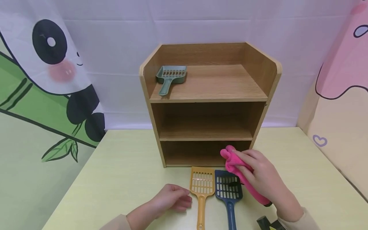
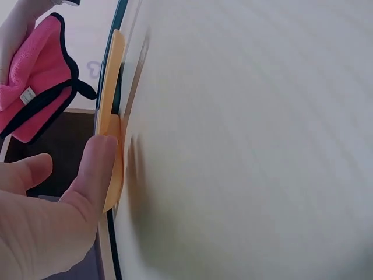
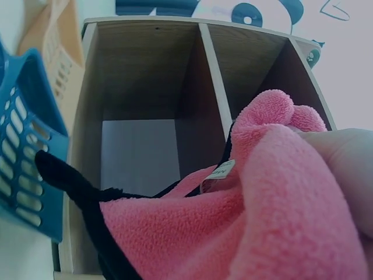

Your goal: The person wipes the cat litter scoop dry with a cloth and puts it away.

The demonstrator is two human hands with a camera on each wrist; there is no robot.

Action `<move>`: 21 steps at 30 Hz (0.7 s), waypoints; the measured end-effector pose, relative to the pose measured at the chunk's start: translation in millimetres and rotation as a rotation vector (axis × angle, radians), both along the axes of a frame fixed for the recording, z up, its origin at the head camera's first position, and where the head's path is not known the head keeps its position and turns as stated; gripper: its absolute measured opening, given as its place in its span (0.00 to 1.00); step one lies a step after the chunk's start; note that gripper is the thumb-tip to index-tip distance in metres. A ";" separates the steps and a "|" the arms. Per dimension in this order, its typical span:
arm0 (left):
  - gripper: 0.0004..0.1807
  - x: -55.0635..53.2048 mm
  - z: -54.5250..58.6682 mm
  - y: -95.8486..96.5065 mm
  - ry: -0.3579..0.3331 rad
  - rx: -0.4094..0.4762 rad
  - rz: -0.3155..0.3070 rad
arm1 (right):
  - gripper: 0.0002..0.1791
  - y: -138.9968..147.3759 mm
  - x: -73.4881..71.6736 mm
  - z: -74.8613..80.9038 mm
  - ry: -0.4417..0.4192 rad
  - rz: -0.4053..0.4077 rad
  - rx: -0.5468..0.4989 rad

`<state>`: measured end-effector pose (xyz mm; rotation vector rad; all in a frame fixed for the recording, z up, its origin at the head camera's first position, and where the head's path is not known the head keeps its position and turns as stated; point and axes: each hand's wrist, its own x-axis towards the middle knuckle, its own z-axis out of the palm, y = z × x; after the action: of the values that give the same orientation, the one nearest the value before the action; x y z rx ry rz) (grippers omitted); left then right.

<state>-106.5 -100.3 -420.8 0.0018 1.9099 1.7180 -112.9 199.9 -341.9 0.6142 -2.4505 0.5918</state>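
Note:
My right hand (image 1: 263,174) grips a bunched pink cloth (image 1: 233,161) with black edging, in front of the shelf's lower right side. In the right wrist view the cloth (image 3: 274,198) shows a small white tag and a black strap. My left hand (image 1: 172,199) is beside the yellow slotted litter scoop (image 1: 201,209), holding nothing, its thumb apart from the fingers. One fingertip (image 2: 102,154) appears at the scoop's edge in the left wrist view; firm contact cannot be made out. Right of it, a dark blue litter scoop (image 1: 231,214) lies partly beneath the cloth's strap.
A wooden shelf unit (image 1: 212,83) with three levels stands behind the scoops. On its top level, at left, sits a grey-green litter scoop in a holder (image 1: 171,78). A dark object (image 1: 268,223) lies by my right wrist on the pale table (image 1: 115,179).

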 end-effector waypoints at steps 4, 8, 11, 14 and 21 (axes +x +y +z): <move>0.19 2.6 -3.4 3.1 -0.086 0.039 -0.007 | 0.27 4.6 2.1 -2.4 0.027 0.006 0.006; 0.19 3.2 -6.8 9.1 -0.142 0.068 -0.012 | 0.27 7.7 5.2 -4.8 0.021 -0.007 0.004; 0.18 3.5 -9.9 13.2 -0.172 0.078 -0.010 | 0.27 8.3 7.4 -6.0 0.004 -0.021 -0.002; 0.18 4.5 -12.2 16.2 -0.193 0.088 -0.008 | 0.28 7.8 8.8 -6.5 -0.012 -0.031 -0.006; 0.19 7.7 -9.8 23.2 -0.202 0.137 -0.033 | 0.28 6.8 8.8 -6.8 -0.020 -0.034 -0.010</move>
<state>-98.7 -77.0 -430.6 -0.0850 1.6361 1.7525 -104.1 206.7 -348.8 0.5647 -2.4706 0.5990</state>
